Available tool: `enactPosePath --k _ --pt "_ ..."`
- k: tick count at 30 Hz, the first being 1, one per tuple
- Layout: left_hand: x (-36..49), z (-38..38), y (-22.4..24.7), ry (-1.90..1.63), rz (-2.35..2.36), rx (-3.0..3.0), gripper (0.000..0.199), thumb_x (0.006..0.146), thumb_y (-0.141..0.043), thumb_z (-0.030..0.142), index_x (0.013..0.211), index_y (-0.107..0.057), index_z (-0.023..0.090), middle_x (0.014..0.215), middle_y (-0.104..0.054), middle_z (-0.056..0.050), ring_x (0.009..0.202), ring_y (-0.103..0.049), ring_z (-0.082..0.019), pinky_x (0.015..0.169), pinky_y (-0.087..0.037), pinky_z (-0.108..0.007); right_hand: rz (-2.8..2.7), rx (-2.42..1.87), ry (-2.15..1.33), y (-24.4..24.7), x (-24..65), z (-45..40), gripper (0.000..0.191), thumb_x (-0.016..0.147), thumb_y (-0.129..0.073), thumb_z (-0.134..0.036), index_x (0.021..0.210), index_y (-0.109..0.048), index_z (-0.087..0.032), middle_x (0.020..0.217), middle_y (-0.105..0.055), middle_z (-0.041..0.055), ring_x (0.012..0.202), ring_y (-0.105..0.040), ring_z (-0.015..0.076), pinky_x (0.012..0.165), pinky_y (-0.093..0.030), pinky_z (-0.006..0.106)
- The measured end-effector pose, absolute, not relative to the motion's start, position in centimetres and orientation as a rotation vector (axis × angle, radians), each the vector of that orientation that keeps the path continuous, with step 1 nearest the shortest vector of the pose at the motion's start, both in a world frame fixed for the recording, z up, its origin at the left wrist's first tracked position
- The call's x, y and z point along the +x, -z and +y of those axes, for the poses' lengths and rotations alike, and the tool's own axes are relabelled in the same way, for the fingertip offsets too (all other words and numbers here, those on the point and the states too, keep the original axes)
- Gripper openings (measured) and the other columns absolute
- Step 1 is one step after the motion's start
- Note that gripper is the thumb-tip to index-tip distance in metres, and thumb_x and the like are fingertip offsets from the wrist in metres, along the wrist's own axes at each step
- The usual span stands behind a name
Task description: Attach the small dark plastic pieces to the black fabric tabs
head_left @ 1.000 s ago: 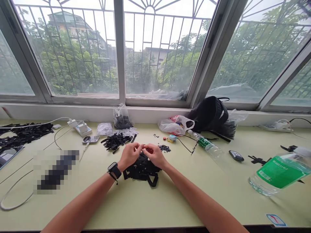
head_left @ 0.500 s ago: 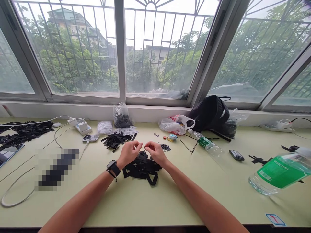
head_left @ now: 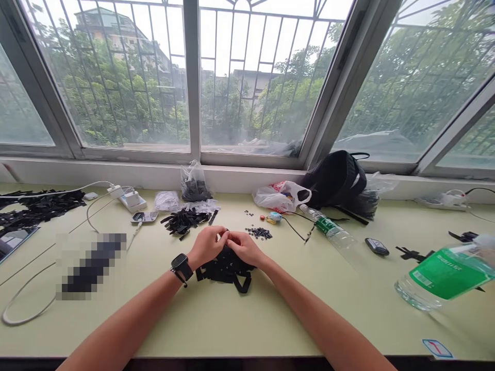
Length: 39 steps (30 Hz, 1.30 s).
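My left hand point(head_left: 210, 244) and my right hand point(head_left: 243, 247) meet at the fingertips over a heap of black fabric strips point(head_left: 220, 270). Both hands are closed in a pinch. Something small and dark shows between the fingertips, too small to name. Just beyond my right hand lies a scatter of small black round pieces point(head_left: 260, 233), with a few more farther back. Another pile of black strips point(head_left: 184, 221) sits behind my left hand. A black watch is on my left wrist.
Clear bags point(head_left: 194, 184) and a white plastic bag point(head_left: 280, 197) stand along the window wall, beside a black backpack point(head_left: 333, 178). Glasses point(head_left: 305, 238), a green-labelled bottle point(head_left: 328, 228) and a large bottle point(head_left: 444, 273) lie to the right. Cables and a charger point(head_left: 132, 198) are left.
My two hands have come together, closing the gap between their fingertips. More of the small black round pieces now show beside my right hand.
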<state>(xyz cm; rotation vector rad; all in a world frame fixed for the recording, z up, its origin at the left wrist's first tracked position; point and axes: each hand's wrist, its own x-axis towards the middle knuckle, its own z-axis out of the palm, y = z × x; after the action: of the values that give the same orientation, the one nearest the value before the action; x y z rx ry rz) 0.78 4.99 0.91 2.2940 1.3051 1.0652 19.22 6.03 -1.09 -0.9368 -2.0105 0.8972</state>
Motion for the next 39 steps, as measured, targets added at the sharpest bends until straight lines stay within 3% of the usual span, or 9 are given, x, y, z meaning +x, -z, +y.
enactPosePath --k 23,27,33,39 --pt "0.8 4.9 -0.9 -1.058 1.316 2.268 0.032 0.096 -0.049 0.038 0.077 -0.068 0.021 0.069 -0.066 0.0 0.06 -0.053 -0.014 0.06 -0.036 -0.025 -1.975 -0.978 -0.947 0.6 19.2 6.0 0.022 0.09 -0.051 -0.036 0.081 -0.062 -0.019 0.076 -0.06 -0.001 0.072 -0.049 0.0154 0.07 -0.039 0.026" --pt "0.8 4.8 -1.1 -1.071 1.319 2.271 0.033 0.096 -0.049 0.038 0.077 -0.068 0.021 0.067 -0.066 0.0 0.059 -0.053 -0.014 0.059 -0.035 -0.025 -1.864 -0.995 -1.003 0.3 19.2 5.8 0.023 0.087 -0.054 -0.038 0.074 -0.055 -0.02 0.068 -0.051 -0.0025 0.065 -0.043 0.0138 0.064 -0.035 0.026" --pt "0.8 4.7 -1.4 -1.06 1.426 2.278 0.033 0.096 -0.051 0.04 0.075 -0.069 0.02 0.073 -0.071 -0.002 0.06 -0.055 -0.014 0.058 -0.032 -0.026 -1.288 -0.909 -1.49 -0.4 19.8 6.6 0.016 0.078 -0.054 -0.036 0.079 -0.046 -0.022 0.064 -0.046 -0.0045 0.052 -0.029 0.0101 0.05 -0.024 0.025" --pt "0.4 5.1 -1.2 -1.089 1.517 2.233 0.027 0.094 -0.056 0.039 0.08 -0.071 0.021 0.081 -0.074 -0.002 0.067 -0.061 -0.016 0.06 -0.035 -0.026 -1.133 -0.898 -1.537 -0.6 20.7 7.4 0.022 0.081 -0.052 -0.043 0.075 -0.045 -0.023 0.059 -0.04 -0.0051 0.048 -0.022 0.0099 0.047 -0.022 0.026"
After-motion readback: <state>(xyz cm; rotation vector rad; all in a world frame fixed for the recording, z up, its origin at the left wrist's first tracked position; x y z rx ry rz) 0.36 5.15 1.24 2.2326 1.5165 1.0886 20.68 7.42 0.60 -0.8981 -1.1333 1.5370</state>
